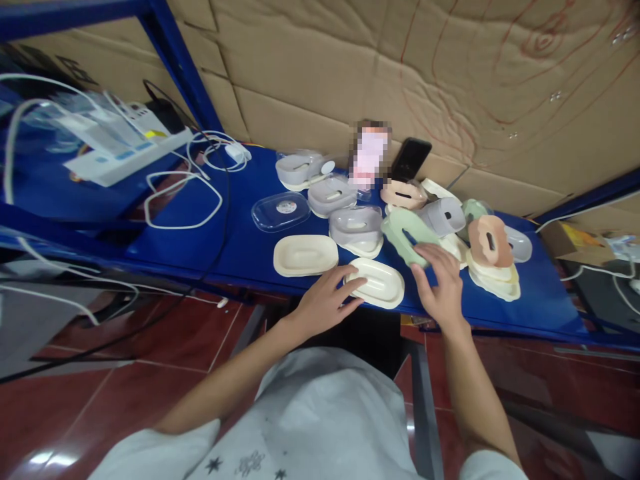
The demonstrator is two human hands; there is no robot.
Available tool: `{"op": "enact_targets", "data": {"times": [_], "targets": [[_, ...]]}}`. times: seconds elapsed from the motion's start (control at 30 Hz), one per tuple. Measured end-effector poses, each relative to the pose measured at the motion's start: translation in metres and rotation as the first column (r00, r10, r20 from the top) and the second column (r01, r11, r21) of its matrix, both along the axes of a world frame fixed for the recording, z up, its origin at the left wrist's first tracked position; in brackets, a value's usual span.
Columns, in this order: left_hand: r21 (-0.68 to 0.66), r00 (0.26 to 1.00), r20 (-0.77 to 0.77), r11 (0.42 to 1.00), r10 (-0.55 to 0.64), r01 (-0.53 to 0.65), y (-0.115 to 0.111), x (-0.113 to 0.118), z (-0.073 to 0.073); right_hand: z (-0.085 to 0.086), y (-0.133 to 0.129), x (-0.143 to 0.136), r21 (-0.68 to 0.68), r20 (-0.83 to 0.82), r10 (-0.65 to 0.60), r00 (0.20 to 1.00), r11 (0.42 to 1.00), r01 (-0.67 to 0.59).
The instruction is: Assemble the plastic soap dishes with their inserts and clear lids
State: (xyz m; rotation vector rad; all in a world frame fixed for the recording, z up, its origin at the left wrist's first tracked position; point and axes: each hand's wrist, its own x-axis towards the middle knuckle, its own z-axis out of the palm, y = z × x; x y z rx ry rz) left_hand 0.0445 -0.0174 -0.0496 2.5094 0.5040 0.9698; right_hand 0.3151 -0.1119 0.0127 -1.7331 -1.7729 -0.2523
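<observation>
My right hand (444, 285) has its fingers and thumb on the near end of a pale green plastic cover (400, 235) with a dark slot, which sits tilted. My left hand (327, 298) reaches over the left end of a shallow cream oval tray (385, 285), fingers spread and touching its rim. A second cream oval tray (306, 255) lies just left of it. Behind the trays stands a grey slotted box (356, 227) on a cream base. Right of the green cover is a grey slotted piece (445, 216), tipped on its side.
Grey boxes (333, 195), a clear lid (281, 211), a peach box (404, 194) and a peach cover (490, 241) on stacked cream trays crowd the blue table (200, 250). Two phones lean by the cardboard wall (310, 73). A power strip (127, 157) and cables lie left.
</observation>
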Motion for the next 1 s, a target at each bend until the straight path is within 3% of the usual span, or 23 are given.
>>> {"op": "enact_targets", "data": {"times": [0.17, 0.37, 0.57, 1.0], "targets": [[-0.068, 0.999, 0.034, 0.998, 0.017, -0.015, 0.001, -0.002, 0.003, -0.016, -0.046, -0.016, -0.081, -0.255, 0.149, 0.955, 0.981, -0.175], [0.0, 0.999, 0.024, 0.999, -0.046, 0.046, 0.006, 0.0, 0.001, -0.026, -0.041, -0.027, -0.183, -0.215, 0.315, 0.924, 0.917, -0.355], [0.009, 0.995, 0.074, 0.998, -0.061, 0.06, 0.007, 0.001, -0.003, -0.035, -0.032, -0.033, -0.155, -0.06, 0.325, 0.944, 0.931, -0.33], [0.026, 1.0, 0.015, 1.0, 0.003, -0.003, 0.004, -0.002, 0.002, -0.036, -0.034, -0.032, -0.137, -0.136, 0.292, 0.947, 0.941, -0.31]]}}
